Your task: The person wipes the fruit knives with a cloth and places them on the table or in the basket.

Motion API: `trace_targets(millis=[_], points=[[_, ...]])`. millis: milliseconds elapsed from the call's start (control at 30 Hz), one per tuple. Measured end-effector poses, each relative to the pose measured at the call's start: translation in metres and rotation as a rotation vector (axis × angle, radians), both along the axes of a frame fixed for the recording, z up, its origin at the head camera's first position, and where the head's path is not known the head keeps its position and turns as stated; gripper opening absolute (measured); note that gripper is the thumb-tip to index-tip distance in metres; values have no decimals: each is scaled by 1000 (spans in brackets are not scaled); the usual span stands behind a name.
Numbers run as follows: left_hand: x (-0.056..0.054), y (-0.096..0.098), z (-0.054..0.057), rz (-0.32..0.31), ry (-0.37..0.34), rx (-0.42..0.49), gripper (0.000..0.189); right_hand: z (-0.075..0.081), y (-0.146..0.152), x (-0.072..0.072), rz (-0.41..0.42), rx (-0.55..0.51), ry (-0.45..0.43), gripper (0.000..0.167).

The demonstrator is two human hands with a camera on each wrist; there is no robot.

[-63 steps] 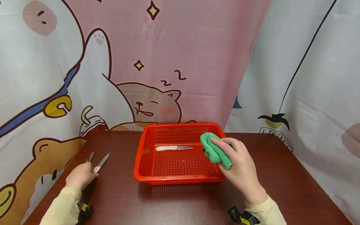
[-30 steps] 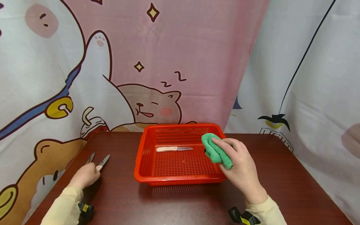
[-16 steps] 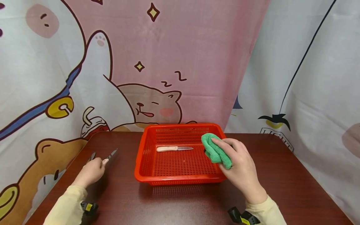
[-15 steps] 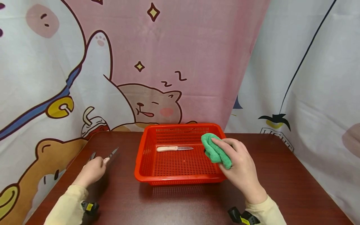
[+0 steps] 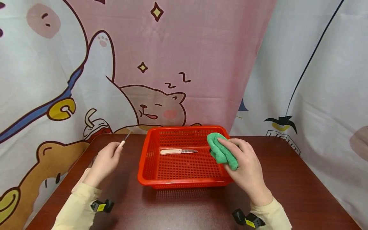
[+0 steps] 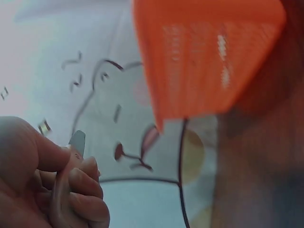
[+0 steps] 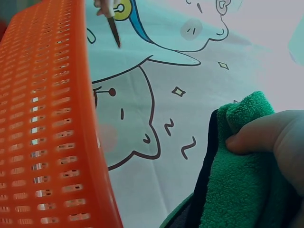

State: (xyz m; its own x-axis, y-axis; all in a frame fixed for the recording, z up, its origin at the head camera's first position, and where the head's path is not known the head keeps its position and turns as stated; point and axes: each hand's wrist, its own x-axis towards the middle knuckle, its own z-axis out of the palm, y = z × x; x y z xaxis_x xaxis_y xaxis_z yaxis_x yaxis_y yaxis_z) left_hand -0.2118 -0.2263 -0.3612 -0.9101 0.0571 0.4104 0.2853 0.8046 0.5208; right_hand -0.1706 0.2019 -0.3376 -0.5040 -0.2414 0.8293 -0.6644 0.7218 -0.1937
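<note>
My left hand (image 5: 104, 163) grips a knife (image 5: 122, 143) by its pale handle, raised above the table to the left of the basket. Its blade points up and away; in the left wrist view the fingers curl round the handle (image 6: 61, 199). A second knife (image 5: 81, 180) lies on the table at the left, partly hidden behind my left hand and wrist. My right hand (image 5: 245, 167) holds a folded green cloth (image 5: 221, 151) over the basket's right side, thumb pressed on it in the right wrist view. Inside the red basket (image 5: 184, 182) lies a third knife (image 5: 172, 151) with a cream handle.
The slotted basket stands mid-table on a dark brown wooden table (image 5: 287, 179). Behind the table's far edge hangs a cartoon-printed curtain (image 5: 201, 64). Small black cameras (image 5: 102, 206) are strapped to both wrists.
My left hand has lifted the knife off the table and carried it up and rightward, closer to the basket. The right hand with the cloth has barely shifted.
</note>
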Motion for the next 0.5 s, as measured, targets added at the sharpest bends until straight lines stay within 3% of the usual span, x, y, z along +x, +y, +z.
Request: trace_targets(millis=[167,500], points=[[4,21,17,-59,25,93,15,3,-1,0,14,-29,-15,76],[5,60,37,-236,-132,397,21,8,-6,-2,45,-60,7,67]])
